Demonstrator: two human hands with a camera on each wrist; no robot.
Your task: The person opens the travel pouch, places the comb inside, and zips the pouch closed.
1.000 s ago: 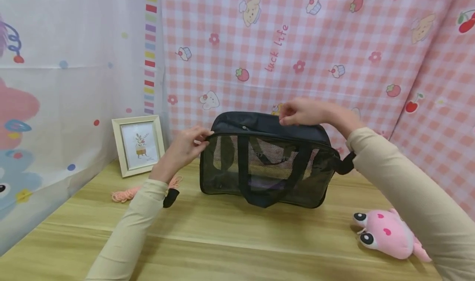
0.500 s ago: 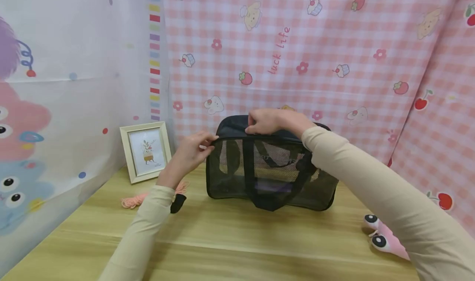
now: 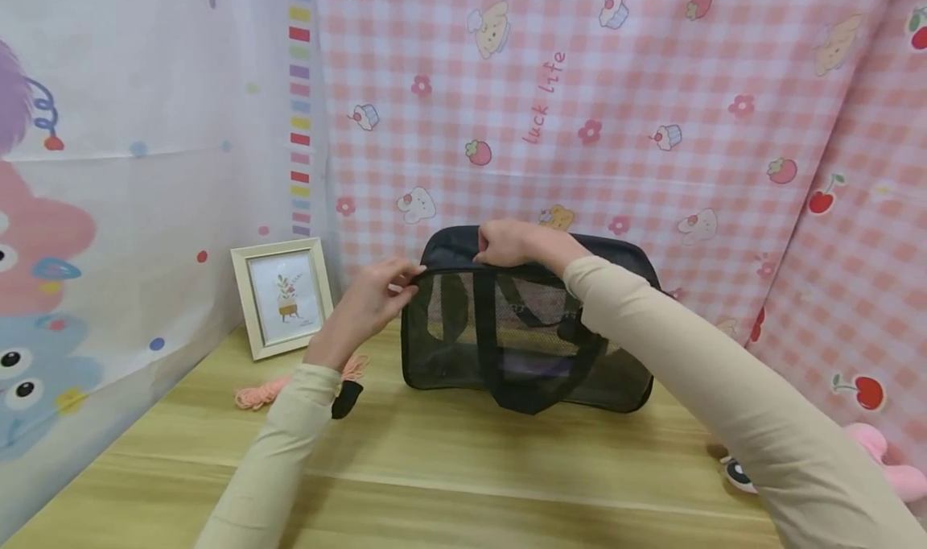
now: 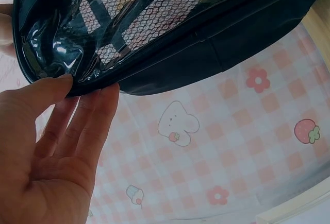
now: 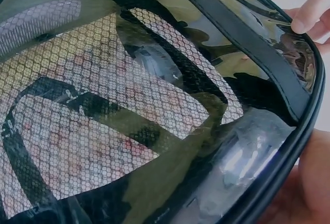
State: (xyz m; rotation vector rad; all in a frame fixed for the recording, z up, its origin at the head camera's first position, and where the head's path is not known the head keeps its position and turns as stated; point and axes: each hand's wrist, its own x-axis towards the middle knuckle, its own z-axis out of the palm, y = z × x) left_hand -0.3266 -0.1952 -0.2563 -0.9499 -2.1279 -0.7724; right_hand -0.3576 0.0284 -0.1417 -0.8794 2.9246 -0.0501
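A black bag with a see-through front panel, mesh behind it and a hanging black handle stands upright on the wooden table. My left hand pinches its upper left corner between thumb and fingers. In the left wrist view that hand grips the dark piped edge. My right hand, fingers curled, is at the zipper along the top and pinches the zipper pull, which the fingers hide. Through the front panel a purple patch shows low inside. The right wrist view shows the clear panel close up.
A cream picture frame stands at the back left. Peach yarn lies before it, partly behind my left sleeve. A pink plush toy with big eyes is mostly hidden by my right forearm. Printed cloths hang behind.
My right hand has come down and left from above the bag onto the zipper, covering the pull, and has since shifted slightly. The left hand keeps its hold on the corner.
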